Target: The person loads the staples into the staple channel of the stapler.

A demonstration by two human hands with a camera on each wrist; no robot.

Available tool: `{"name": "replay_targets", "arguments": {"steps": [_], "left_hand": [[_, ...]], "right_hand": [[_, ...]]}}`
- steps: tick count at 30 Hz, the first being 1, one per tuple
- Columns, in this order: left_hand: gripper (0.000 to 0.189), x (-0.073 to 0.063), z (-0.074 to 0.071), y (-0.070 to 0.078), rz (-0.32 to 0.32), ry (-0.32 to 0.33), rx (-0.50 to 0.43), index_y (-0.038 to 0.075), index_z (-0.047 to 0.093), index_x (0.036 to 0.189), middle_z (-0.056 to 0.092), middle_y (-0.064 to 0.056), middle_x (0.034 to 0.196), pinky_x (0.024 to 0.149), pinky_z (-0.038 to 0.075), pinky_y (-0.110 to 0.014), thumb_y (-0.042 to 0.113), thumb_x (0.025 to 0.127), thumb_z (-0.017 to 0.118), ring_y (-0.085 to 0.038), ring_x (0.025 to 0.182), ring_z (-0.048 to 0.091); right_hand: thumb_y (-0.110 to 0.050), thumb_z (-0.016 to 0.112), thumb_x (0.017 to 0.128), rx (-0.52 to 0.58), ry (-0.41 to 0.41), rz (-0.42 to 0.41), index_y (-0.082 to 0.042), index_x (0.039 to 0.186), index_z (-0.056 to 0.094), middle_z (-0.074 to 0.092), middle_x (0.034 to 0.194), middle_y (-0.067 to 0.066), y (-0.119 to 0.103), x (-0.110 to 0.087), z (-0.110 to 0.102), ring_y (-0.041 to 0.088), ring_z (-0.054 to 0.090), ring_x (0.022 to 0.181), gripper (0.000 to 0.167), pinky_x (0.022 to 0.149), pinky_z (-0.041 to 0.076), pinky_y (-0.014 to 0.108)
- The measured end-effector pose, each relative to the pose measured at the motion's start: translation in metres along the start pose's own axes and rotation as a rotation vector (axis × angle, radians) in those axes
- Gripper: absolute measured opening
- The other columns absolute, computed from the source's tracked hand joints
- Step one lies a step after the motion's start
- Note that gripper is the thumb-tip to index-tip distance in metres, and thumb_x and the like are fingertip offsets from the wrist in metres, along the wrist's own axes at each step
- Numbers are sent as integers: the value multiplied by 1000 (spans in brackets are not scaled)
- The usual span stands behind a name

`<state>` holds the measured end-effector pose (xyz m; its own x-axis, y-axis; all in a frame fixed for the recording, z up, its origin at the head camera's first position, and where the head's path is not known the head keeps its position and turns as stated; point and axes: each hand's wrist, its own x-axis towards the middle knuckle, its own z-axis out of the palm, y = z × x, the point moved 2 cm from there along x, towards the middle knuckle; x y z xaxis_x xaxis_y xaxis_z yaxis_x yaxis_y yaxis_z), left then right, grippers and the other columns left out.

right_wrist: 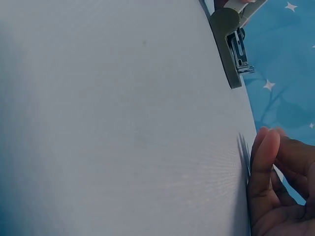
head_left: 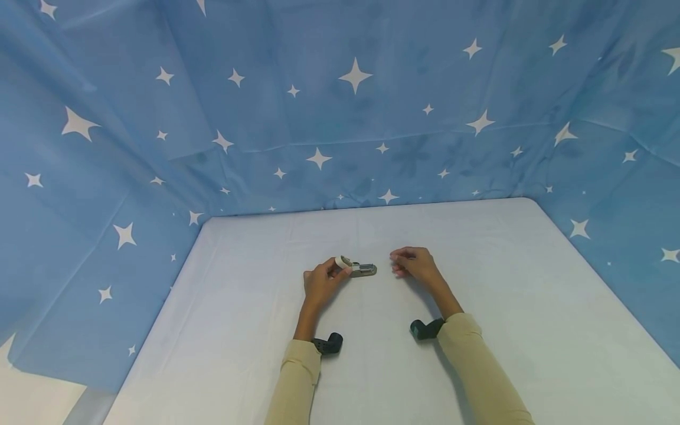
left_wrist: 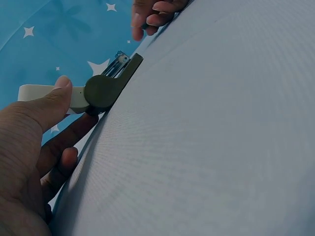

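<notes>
Blue star-printed fabric surrounds a white-covered table in the head view; there the left hand pinches an opened olive-and-cream stapler. Left wrist view: thumb on cream arm. Right wrist view: right hand, fingertips together; cannot tell whether holding anything.

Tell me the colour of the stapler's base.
The stapler's base is dark olive green; it shows best in the left wrist view.

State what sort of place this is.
Likely a curtained-off filming corner: blue star-patterned cloth hangs along the back and sides of a white tabletop, and a small black camera sits at each wrist.
</notes>
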<state>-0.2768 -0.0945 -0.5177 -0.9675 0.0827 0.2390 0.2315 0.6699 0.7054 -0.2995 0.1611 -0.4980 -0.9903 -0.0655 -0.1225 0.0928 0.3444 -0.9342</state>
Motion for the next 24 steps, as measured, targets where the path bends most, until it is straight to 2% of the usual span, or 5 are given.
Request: {"name": "replay_targets", "arguments": {"steps": [7,13,15,21,24], "left_hand": [[29,0,0,-1,-1,-1,10,25,71,105,64,5,73,75,24,-31,48,89,67,-10,68,50],[29,0,0,0,-7,-1,14,25,71,104,65,6,73,74,23,-32,49,89,67,-10,69,50],[28,0,1,0,-10,-3,15,25,71,102,65,6,73,74,23,-32,49,89,66,-10,69,51],[27,0,0,1,3,9,8,24,71,100,63,5,71,74,23,-32,49,88,67,-10,67,49],[26,0,-1,2,15,14,8,24,70,98,62,5,70,73,23,-32,48,88,67,-10,66,48]], "right_hand": [[-9,67,91,-7,7,-1,5,112,66,71,101,18,-2,-5,0,10,71,79,25,71,56,21],[-16,70,91,-136,53,-34,1,109,70,73,102,16,-3,-5,4,21,71,94,25,85,52,30],[-19,70,91,-158,67,-56,-2,107,71,73,101,14,-5,-5,6,20,70,93,23,84,52,30],[-17,68,93,-127,39,-167,-1,104,70,72,94,14,-15,-2,13,10,69,75,19,67,54,21],[-16,69,91,-122,36,-203,0,102,70,73,94,15,-21,-2,16,12,71,75,19,67,54,21]]}}
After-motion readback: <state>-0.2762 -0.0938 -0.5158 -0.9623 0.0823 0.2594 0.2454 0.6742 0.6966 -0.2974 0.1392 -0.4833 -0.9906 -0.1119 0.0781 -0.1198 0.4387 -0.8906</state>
